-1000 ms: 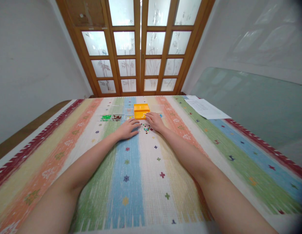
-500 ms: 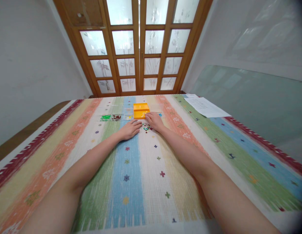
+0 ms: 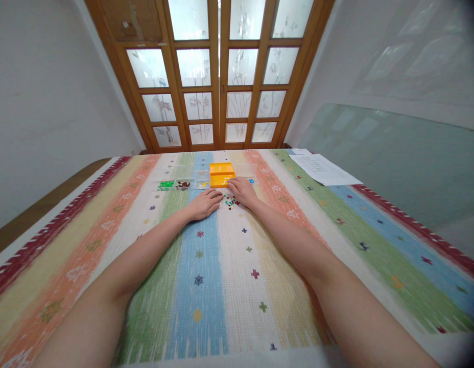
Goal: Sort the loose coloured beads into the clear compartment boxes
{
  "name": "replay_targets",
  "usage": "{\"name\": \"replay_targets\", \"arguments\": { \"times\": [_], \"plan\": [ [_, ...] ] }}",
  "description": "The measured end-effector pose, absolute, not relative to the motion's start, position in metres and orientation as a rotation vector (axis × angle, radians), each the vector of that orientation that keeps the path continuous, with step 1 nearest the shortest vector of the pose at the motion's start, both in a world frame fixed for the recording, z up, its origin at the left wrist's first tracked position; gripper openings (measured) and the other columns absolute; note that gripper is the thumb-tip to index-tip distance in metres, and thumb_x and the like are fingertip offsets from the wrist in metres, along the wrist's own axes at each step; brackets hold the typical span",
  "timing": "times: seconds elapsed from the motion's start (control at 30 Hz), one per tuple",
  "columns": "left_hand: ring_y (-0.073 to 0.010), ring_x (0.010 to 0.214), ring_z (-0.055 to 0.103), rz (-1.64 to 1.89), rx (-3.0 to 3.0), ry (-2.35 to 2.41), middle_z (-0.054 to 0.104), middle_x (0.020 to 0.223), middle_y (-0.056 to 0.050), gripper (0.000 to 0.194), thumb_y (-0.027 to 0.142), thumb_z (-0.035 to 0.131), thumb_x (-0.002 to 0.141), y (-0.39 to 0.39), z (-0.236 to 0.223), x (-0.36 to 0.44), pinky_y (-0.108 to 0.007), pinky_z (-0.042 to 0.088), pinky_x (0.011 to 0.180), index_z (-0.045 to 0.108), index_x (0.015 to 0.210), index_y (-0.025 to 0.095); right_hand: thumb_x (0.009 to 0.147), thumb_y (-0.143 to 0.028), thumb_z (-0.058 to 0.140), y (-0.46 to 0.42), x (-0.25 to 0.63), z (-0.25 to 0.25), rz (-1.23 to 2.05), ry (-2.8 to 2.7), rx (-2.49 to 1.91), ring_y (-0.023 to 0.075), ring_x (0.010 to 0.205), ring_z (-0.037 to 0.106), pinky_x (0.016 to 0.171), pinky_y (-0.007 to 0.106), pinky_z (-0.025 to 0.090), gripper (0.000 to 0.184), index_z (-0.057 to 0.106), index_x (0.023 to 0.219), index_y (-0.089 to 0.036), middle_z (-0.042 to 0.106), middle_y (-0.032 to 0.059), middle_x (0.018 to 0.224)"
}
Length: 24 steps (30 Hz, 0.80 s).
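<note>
My left hand (image 3: 205, 204) rests palm down on the striped cloth, its fingers stretched out and slightly apart. It lies just left of a small scatter of tiny coloured pieces (image 3: 230, 202), mostly dark red, green and blue. My right hand (image 3: 242, 192) reaches over the front right corner of an open orange box (image 3: 222, 168), its fingertips drawn close together there. Whatever those fingers pinch is too small to make out. Several tiny white pieces (image 3: 225, 179) lie in the box's front half beside the fingertips.
Left of the orange box stand clear compartments with green pieces (image 3: 166, 184), dark red pieces (image 3: 183, 184) and yellow and white pieces (image 3: 203, 184). Blue pieces (image 3: 251, 181) show just beyond my right hand. Printed paper sheets (image 3: 324, 169) lie at the far right of the table.
</note>
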<state>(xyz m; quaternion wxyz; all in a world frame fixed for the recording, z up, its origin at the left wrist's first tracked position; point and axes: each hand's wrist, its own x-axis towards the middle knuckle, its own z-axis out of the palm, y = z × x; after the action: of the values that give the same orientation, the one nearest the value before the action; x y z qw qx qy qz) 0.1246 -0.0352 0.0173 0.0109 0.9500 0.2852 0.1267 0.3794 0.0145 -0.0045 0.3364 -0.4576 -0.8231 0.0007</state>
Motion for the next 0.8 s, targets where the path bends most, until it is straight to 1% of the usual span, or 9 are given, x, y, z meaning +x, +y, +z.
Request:
{"name": "replay_targets", "arguments": {
  "times": [0.17, 0.37, 0.47, 0.6, 0.8],
  "plan": [
    [-0.0277, 0.142, 0.047, 0.420, 2.929, 0.904, 0.059, 0.149, -0.012, 0.051, 0.040, 0.033, 0.111, -0.0360, 0.0182, 0.1249, -0.048, 0.034, 0.125, 0.059, 0.150, 0.020, 0.112, -0.040, 0.043, 0.0115, 0.3786, -0.0024, 0.034, -2.140, -1.210, 0.0272, 0.120, 0.066, 0.110, 0.044, 0.046, 0.042, 0.080, 0.119, -0.021, 0.076, 0.0118, 0.126],
    [-0.0267, 0.141, 0.048, 0.475, 2.896, 0.982, 0.060, 0.148, -0.013, 0.052, 0.040, 0.032, 0.112, -0.0313, 0.0151, 0.1200, -0.048, 0.033, 0.126, 0.058, 0.151, 0.019, 0.112, -0.042, 0.043, 0.0102, 0.3786, -0.0011, 0.026, -2.143, -1.213, 0.0270, 0.120, 0.066, 0.110, 0.043, 0.047, 0.044, 0.081, 0.119, -0.022, 0.077, 0.0115, 0.125],
    [-0.0264, 0.144, 0.047, 0.457, 2.903, 0.980, 0.059, 0.151, -0.013, 0.053, 0.041, 0.031, 0.112, -0.0300, 0.0134, 0.1192, -0.048, 0.032, 0.127, 0.058, 0.152, 0.020, 0.112, -0.042, 0.043, 0.0099, 0.3784, -0.0010, 0.031, -2.144, -1.213, 0.0271, 0.119, 0.066, 0.109, 0.043, 0.047, 0.043, 0.081, 0.118, -0.022, 0.077, 0.0115, 0.125],
    [-0.0272, 0.151, 0.041, 0.408, 2.922, 0.961, 0.056, 0.158, -0.012, 0.055, 0.042, 0.029, 0.112, -0.0307, 0.0116, 0.1209, -0.048, 0.027, 0.130, 0.056, 0.154, 0.018, 0.112, -0.040, 0.043, 0.0102, 0.3785, -0.0017, 0.015, -2.147, -1.189, 0.0269, 0.120, 0.066, 0.110, 0.043, 0.046, 0.043, 0.080, 0.118, -0.020, 0.076, 0.0124, 0.126],
    [-0.0270, 0.153, 0.040, 0.368, 2.925, 0.935, 0.054, 0.161, -0.008, 0.054, 0.042, 0.029, 0.112, -0.0305, 0.0094, 0.1214, -0.046, 0.027, 0.130, 0.056, 0.155, 0.021, 0.112, -0.038, 0.045, 0.0102, 0.3784, -0.0015, 0.015, -2.160, -1.213, 0.0264, 0.120, 0.066, 0.110, 0.042, 0.046, 0.039, 0.080, 0.117, -0.021, 0.077, 0.0113, 0.126]
  ]
}}
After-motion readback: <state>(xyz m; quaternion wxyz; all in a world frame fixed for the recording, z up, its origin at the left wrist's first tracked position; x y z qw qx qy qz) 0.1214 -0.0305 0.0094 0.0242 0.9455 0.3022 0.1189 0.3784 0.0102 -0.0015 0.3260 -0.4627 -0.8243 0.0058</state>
